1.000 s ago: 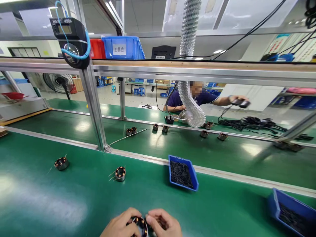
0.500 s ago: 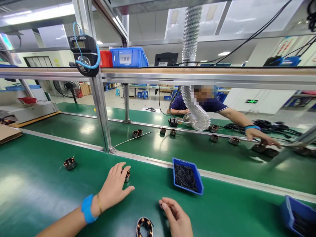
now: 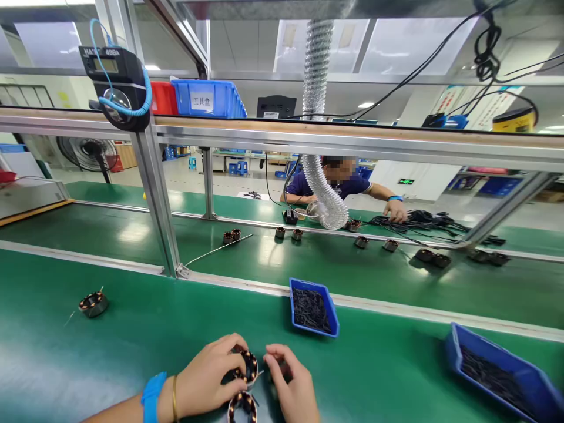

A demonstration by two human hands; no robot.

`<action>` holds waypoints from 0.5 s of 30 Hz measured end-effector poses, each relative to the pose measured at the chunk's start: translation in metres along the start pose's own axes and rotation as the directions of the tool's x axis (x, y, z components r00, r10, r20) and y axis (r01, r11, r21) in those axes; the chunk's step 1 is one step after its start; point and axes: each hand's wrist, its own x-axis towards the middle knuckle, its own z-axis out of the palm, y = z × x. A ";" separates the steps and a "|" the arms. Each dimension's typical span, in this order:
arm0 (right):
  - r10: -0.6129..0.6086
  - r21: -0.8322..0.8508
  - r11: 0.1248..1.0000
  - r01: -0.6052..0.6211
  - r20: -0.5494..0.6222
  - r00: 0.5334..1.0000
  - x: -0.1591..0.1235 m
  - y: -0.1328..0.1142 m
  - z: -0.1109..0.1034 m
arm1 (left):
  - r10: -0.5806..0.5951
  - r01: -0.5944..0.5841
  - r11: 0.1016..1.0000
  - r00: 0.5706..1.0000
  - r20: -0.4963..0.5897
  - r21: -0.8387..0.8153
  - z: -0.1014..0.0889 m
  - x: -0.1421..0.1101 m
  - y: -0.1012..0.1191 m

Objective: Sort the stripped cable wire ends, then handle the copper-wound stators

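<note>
My left hand (image 3: 211, 376), with a blue wristband, is closed around a small ring-shaped motor stator with copper windings (image 3: 250, 365), holding it just above the green table (image 3: 132, 335). My right hand (image 3: 293, 385) sits close beside it with curled fingers pinching at the stator's side; what they hold is too small to make out. A second stator (image 3: 242, 406) lies on the table directly below both hands. A third stator (image 3: 93, 304) with thin wire leads rests far to the left.
A small blue bin of black parts (image 3: 312, 306) stands just beyond my hands, another blue bin (image 3: 497, 370) at the right. An aluminium frame post (image 3: 154, 194) rises at the left. Several stators lie on the far belt, where a co-worker (image 3: 343, 182) handles black cables.
My left hand picked up the stator it had reached for and brought it back in front of me. My right hand closed in on it. The co-worker's arm drew back to the cables.
</note>
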 end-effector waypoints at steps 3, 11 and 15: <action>-0.123 -0.064 0.990 0.122 0.000 0.992 -0.004 0.000 -0.005 | 0.001 -0.001 1.000 1.000 -0.005 0.005 0.002 0.001 -0.002; -0.219 -0.109 0.968 0.225 0.059 0.974 -0.009 0.004 -0.005 | -0.015 0.015 1.000 1.000 -0.008 0.003 0.001 -0.002 0.001; -0.197 -0.105 0.975 0.198 0.016 0.980 -0.009 0.000 -0.006 | -0.011 0.011 1.000 1.000 -0.011 -0.005 0.001 -0.002 0.002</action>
